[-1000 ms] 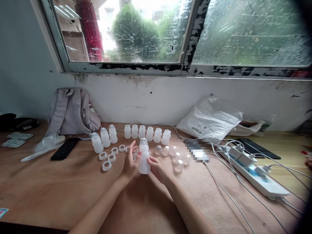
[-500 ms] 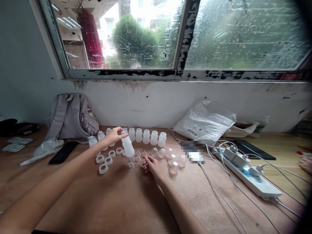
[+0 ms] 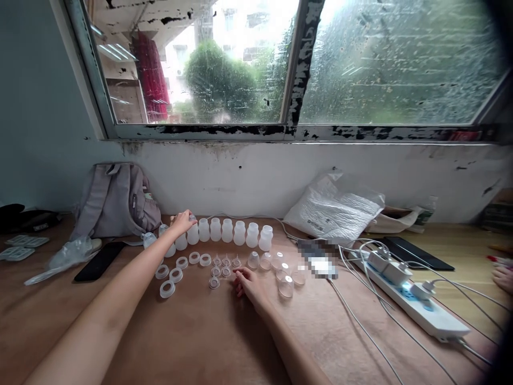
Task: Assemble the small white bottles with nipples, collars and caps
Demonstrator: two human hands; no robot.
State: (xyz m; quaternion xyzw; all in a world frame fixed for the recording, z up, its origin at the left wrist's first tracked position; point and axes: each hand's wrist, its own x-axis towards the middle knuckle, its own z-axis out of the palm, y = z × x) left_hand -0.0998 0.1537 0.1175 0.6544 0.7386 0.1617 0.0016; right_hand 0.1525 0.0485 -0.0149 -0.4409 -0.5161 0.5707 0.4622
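My left hand point(image 3: 182, 223) reaches to the back of the table, its fingers pinched on the top of a frosted white baby bottle point(image 3: 193, 234) standing in a row. More bottles point(image 3: 227, 231) stand upright to its right, open at the neck. To the left, bottles point(image 3: 149, 239) with clear tops are partly hidden by my left arm. My right hand point(image 3: 249, 284) rests on the table, fingers loosely bent and apart, with nothing visible in them. Beside it lie several clear bottle teats point(image 3: 215, 271). White screw rings point(image 3: 175, 275) lie left of these, clear dome caps point(image 3: 286, 286) to the right.
At the back left are a grey backpack point(image 3: 116, 200), a black phone point(image 3: 99, 262) and a plastic bag point(image 3: 66, 261). On the right lie a silver bubble mailer point(image 3: 336, 206), a power strip point(image 3: 417, 299) with cables and a black tablet point(image 3: 419, 253). Another person's hand point(image 3: 503, 275) shows at the right edge.
My left hand has moved left and back; the bottle it held tilted above the table now appears upright in the row. My right hand stays by the teats. The view has tilted slightly up.
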